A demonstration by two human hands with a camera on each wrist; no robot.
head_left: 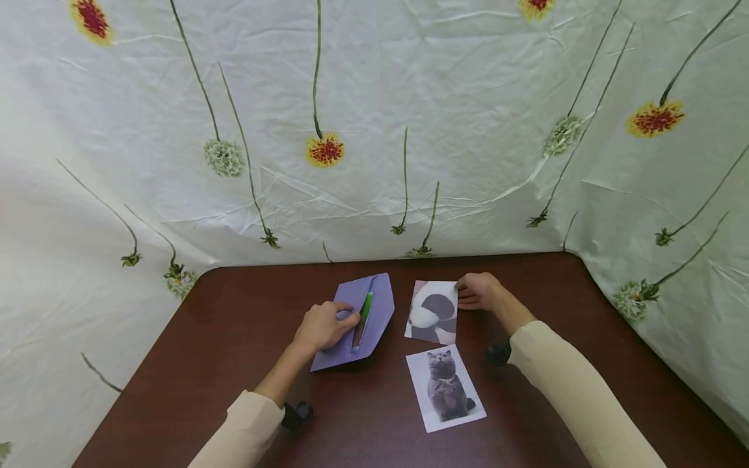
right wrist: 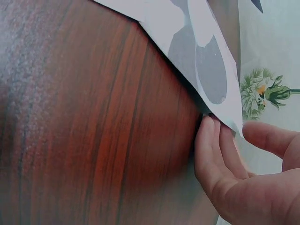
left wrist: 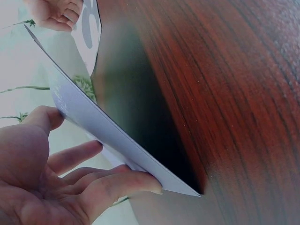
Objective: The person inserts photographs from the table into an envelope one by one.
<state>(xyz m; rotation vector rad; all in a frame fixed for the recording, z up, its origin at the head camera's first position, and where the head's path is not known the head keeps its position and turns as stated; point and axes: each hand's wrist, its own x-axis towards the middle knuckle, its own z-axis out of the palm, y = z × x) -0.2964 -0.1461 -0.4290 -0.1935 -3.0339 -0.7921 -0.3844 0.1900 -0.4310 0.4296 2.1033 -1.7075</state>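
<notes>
My left hand (head_left: 324,327) holds a purple envelope (head_left: 379,323), its thumb and fingertips on the paper near the opening. The envelope's flap is unfolded, and a picture card with green on it (head_left: 367,305) shows in the opening. In the left wrist view, the envelope (left wrist: 117,136) slants above the tabletop. To the right, my right hand (head_left: 481,292) pinches the right edge of a picture card with a black-and-white animal (head_left: 432,312). Its fingers are under that edge and the thumb is at the corner in the right wrist view. Nearer me lies a grey cat picture card (head_left: 447,388).
The dark red-brown table (head_left: 234,338) has a wood grain. A white cloth with printed flowers (head_left: 374,91) hangs behind it and along both sides. A dark strap device (head_left: 297,415) is on the left wrist, and another (head_left: 499,353) is on the right.
</notes>
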